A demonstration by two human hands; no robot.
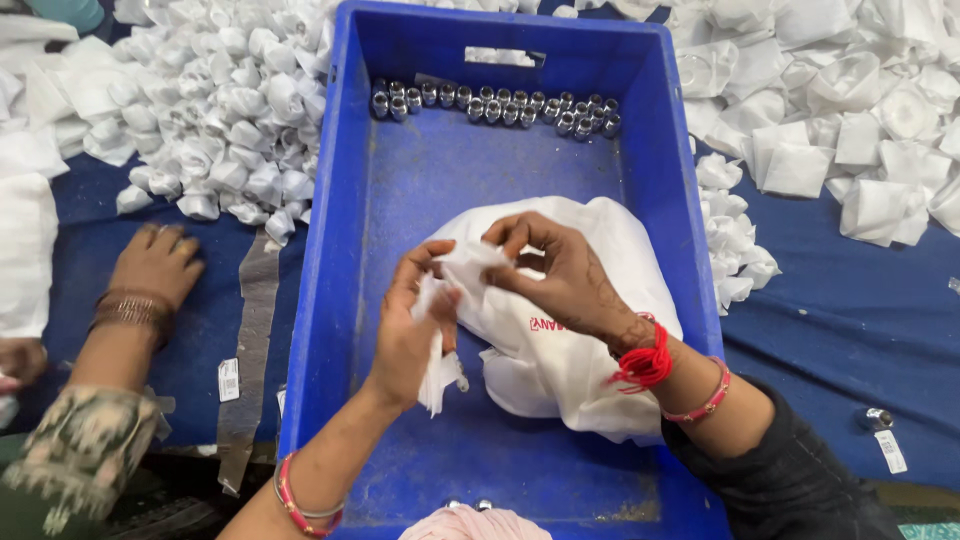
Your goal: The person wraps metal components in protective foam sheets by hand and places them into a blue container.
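Observation:
Over a blue plastic crate [330, 300], my left hand [408, 325] and my right hand [560, 275] both pinch a small piece of white cloth [440, 330] between their fingers. The cloth hangs down below my left palm. Under my hands a large white bag [580, 360] lies in the crate. Several small shiny metal cylinders [495, 105] stand in a row along the crate's far wall.
Piles of small white wrapped cloth bundles [230, 130] lie left of the crate, and more white cloth pieces [850, 120] lie to its right on a blue sheet. Another person's hand [155, 265] rests at the left. A loose metal cylinder [877, 418] lies at the right.

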